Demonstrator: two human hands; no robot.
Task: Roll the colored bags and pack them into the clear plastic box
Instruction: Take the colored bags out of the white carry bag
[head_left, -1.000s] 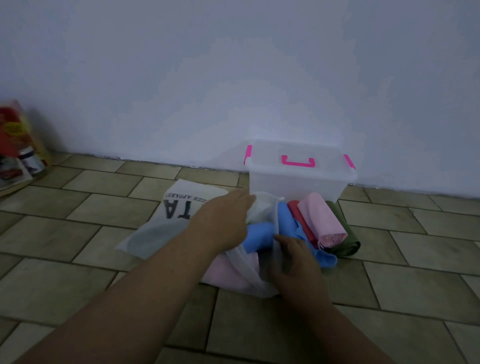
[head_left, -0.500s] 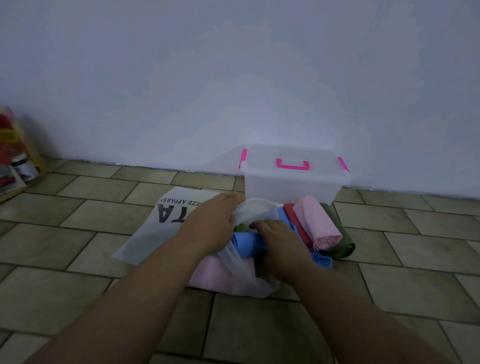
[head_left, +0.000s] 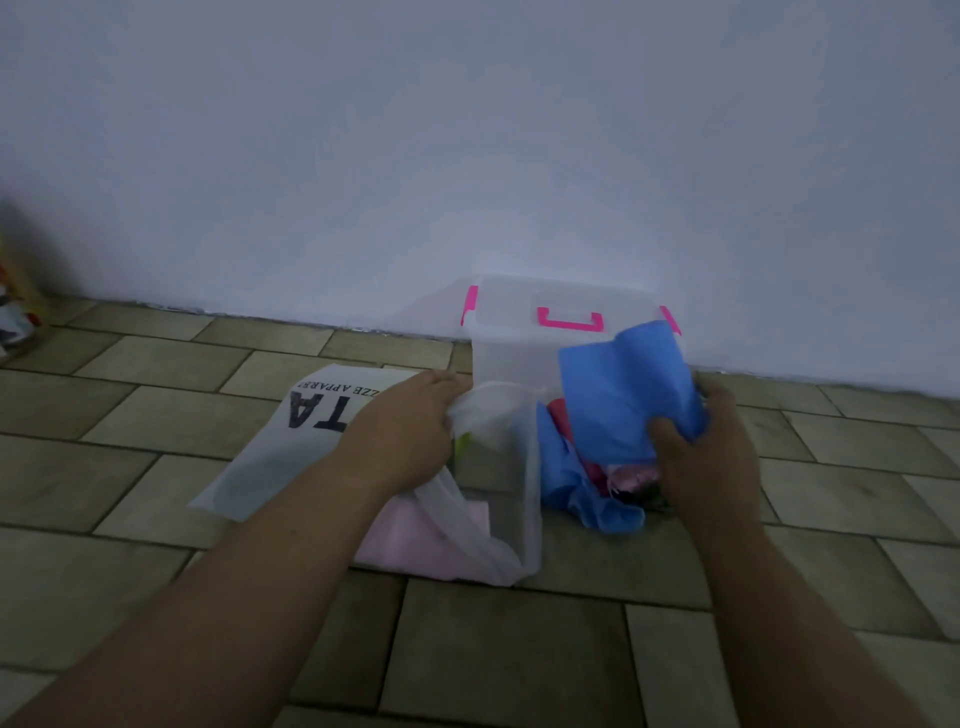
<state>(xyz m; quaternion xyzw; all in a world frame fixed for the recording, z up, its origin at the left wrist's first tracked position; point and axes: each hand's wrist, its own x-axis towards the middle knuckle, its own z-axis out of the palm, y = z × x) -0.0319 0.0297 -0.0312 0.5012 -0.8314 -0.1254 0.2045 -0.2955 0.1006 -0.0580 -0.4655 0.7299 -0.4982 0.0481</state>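
Note:
A clear plastic box (head_left: 511, 353) with pink latches and a pink handle stands shut against the wall. In front of it lies a pile of colored bags. My right hand (head_left: 701, 457) grips a blue bag (head_left: 623, 400) and holds it up in front of the box. My left hand (head_left: 410, 431) holds the rim of a thin translucent plastic bag (head_left: 511, 499) that lies open on the floor. Under that bag lies a flat pink bag (head_left: 415, 545). More blue fabric (head_left: 587, 499) and bits of red and pink show below the lifted bag.
A white printed bag (head_left: 280, 441) with black letters lies flat on the tiled floor to the left. Some packaged items (head_left: 15, 312) stand at the far left edge by the wall. The wall runs close behind the box.
My right hand has pulled a blue bag out of the translucent bag and lifted it to the right, in front of the box. My left hand stays on the translucent bag's rim.

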